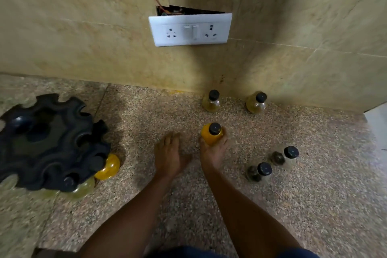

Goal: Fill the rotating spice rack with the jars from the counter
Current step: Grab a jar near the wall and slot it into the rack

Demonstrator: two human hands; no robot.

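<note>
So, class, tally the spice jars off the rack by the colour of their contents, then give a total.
Orange jar, held by the right hand: 1
Yellow-green jars by the wall: 2
Dark-spice jars: 2
Total: 5

Tan wall (83, 27), perhaps stone; socket plate (190, 29).

Dim, warm indoor light, soft overall focus

A broad shadow falls on the wall right of the socket plate (190, 29); edges blur and bend far from it.
</note>
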